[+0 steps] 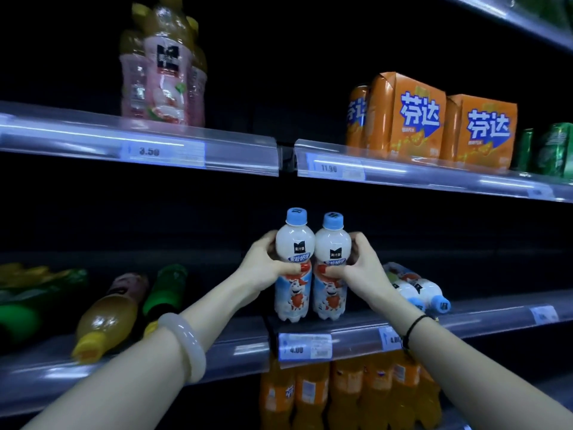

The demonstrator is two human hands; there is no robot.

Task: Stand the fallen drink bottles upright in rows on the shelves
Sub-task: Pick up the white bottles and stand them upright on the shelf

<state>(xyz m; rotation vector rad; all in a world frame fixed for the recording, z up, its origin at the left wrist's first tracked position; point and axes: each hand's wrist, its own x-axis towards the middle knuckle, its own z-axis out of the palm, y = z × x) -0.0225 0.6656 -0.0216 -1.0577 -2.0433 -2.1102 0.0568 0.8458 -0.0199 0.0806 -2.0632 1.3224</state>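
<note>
White milk-drink bottles with pale blue caps fill the centre: two of them stand upright and touching, side by side, their bases at the front edge of the middle shelf (483,319). Our left hand (266,259) grips the left bottle (293,296), its fingers (267,240) curled round the shoulder and the thumb pressed across the label. Our right hand (361,263) grips the right bottle (330,297) the same way, fingers clamped round its outer side and the thumb on the front. A pale bangle (189,346) sits on our left wrist and a thin black band (414,325) on the right.

Just to the right, behind our right forearm, more bottles of the same milk drink (429,294) lie on their sides, caps towards us. On the left part of that shelf a yellow-capped juice bottle (105,315) lies tipped over, its cap pointing out over the rim, and a green bottle (166,290) lies just beside it. Further left lies a blurred heap of green and yellow packaging (28,293); we cannot tell what it is.

A price tag reading 4.00 (305,346) sits under the two upright bottles. On the shelf above stand pink-labelled juice bottles (164,76), orange multipacks (406,119) and green cans (555,150). Below, orange soda bottles (350,392) stand in a row.
</note>
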